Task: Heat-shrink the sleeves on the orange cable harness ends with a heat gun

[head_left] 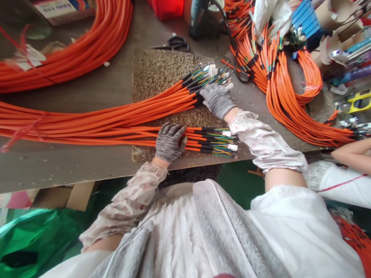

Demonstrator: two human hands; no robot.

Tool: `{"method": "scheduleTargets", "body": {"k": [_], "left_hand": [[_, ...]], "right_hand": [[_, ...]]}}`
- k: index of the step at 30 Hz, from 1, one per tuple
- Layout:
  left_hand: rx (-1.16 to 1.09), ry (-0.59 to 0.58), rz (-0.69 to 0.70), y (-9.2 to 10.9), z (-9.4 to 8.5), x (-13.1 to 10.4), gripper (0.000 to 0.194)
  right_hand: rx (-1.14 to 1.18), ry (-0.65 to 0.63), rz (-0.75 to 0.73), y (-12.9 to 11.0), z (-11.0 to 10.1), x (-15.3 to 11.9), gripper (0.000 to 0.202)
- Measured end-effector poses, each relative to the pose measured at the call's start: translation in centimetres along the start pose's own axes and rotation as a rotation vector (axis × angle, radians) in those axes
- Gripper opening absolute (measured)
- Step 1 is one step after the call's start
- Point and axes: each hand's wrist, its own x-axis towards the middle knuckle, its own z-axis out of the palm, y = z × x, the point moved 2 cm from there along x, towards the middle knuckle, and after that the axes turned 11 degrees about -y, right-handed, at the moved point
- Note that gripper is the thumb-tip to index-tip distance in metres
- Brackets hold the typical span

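Note:
Long orange cables (116,117) run from the left across a speckled board (150,73), ending in black sleeves, thin coloured wires and white connectors. In a grey glove, my left hand (170,142) lies over the nearer group of cables (193,138), fingers spread and resting on them. My right hand (218,100), gloved too, touches the black-sleeved ends of the farther group, beside the white connectors (213,70). Its fingertips are partly lost among the wires, and whether they grip any is hidden.
Scissors (176,43) and a dark heat gun (198,19) lie beyond the board. A thick orange coil (113,34) fills the back left. More cable bundles (278,85) and a blue bin (307,17) stand right. Another person's arm (352,154) shows at the right edge.

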Motion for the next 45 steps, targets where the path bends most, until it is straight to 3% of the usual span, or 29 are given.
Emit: {"method": "scheduleTargets", "body": {"k": [3,5,7,11,13,16,20,23,25,29,32,34,38,41,45], "left_hand": [[-0.005,-0.009,-0.008,-0.1,0.1,0.0,0.035],[-0.018,-0.011,-0.02,0.0,0.2,0.0,0.035],[-0.029,-0.022,-0.036,0.1,0.1,0.1,0.035],[-0.035,-0.048,-0.044,0.2,0.0,0.2,0.035],[-0.042,-0.05,-0.049,0.3,0.0,0.2,0.035],[-0.049,-0.05,-0.056,0.2,-0.1,0.0,0.035],[-0.038,0.0,-0.066,0.2,-0.4,-0.2,0.041],[-0.014,-0.021,-0.05,0.3,-0.3,0.3,0.047],[0.003,-0.07,-0.047,0.3,0.0,0.7,0.046],[0.032,-0.087,-0.07,0.2,0.2,1.1,0.044],[0.019,-0.091,-0.074,0.1,0.0,1.1,0.041],[0.006,-0.097,-0.079,0.1,-0.1,1.0,0.04],[-0.009,-0.104,-0.082,0.2,-0.2,1.1,0.039],[-0.013,-0.106,-0.095,0.1,-0.1,1.1,0.039],[0.003,-0.107,-0.086,0.2,0.0,1.1,0.04]], "right_hand": [[0.018,-0.008,0.014,-0.1,0.9,1.1,0.044],[0.017,-0.056,0.008,-0.2,0.9,0.6,0.041],[-0.005,-0.082,0.006,-0.2,-0.1,-1.0,0.038],[-0.016,0.011,-0.012,-0.3,-3.5,-5.0,0.041],[0.003,-0.005,-0.014,-0.3,-4.1,-6.4,0.042],[0.042,-0.081,-0.018,-0.3,-2.7,-7.0,0.037],[0.095,-0.255,-0.035,-0.4,1.3,-6.4,0.026],[0.099,-0.381,-0.079,-0.8,2.0,-5.9,0.019],[0.056,-0.316,-0.055,-0.8,0.7,-5.0,0.022],[-0.021,-0.052,0.035,-0.2,-2.9,-1.4,0.042],[-0.089,-0.075,-0.029,0.1,-4.5,0.9,0.036],[-0.128,-0.072,-0.071,-0.1,-5.6,0.6,0.033],[-0.126,-0.021,-0.094,-1.1,-6.9,-3.4,0.04],[-0.003,-0.063,-0.064,-1.0,-5.3,-5.7,0.039],[0.176,-0.135,-0.061,0.3,-0.5,-5.6,0.036]]}}
